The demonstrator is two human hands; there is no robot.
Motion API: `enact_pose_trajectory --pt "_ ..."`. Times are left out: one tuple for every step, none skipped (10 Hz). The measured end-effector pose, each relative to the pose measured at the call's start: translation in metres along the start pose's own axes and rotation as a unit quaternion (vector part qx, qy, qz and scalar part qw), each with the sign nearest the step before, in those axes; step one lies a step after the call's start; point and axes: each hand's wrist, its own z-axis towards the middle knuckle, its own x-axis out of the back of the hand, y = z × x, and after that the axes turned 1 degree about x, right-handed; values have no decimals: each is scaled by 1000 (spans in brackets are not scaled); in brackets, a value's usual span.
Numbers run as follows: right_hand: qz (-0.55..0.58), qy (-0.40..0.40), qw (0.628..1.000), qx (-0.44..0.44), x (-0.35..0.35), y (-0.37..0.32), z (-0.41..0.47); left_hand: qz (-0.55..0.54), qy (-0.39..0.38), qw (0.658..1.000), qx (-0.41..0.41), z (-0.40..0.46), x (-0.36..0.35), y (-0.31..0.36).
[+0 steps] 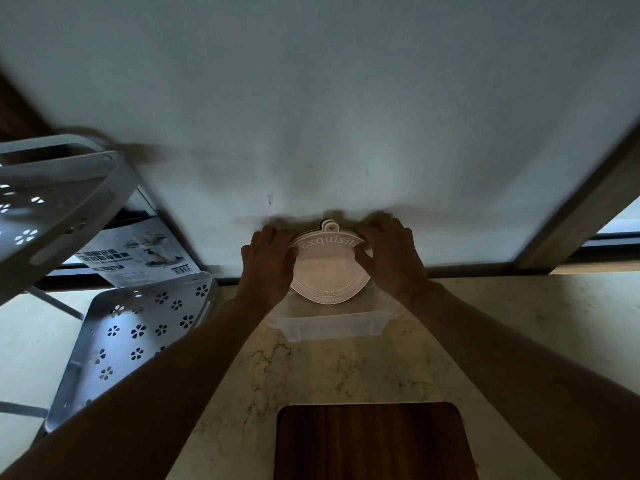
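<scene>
A round pale pink mat [327, 271] printed "Exquisite", with a small hanging tab at its top, stands upright against the white wall. It seems to front a thin stack of similar mats. My left hand [268, 261] grips its left edge and my right hand [391, 254] grips its right edge, fingers curled over the rim. The mat's lower part sits in a clear plastic container [329, 323] on the marble counter [346, 372].
A grey metal corner shelf [131, 334] with flower-shaped holes leans at the left, with a second tier [52, 202] above it and a printed packaging sheet [138, 254] behind. A dark wooden board [370, 441] lies near the front edge. A wooden frame [571, 216] runs along the wall's right side.
</scene>
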Motion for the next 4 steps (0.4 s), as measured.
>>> enact_pose_trajectory --pt "-3 -1 1000 0 1 -1 0 5 -6 1000 -5 0 2 2" --pt "0 -9 1000 3 3 1 0 -9 -8 1000 5 2 7 3" --pt "4 -11 1000 10 7 1 -2 -14 -9 1000 13 1 11 7" --pt "10 -15 1000 1 15 -1 -6 -19 -9 1000 18 -2 19 10"
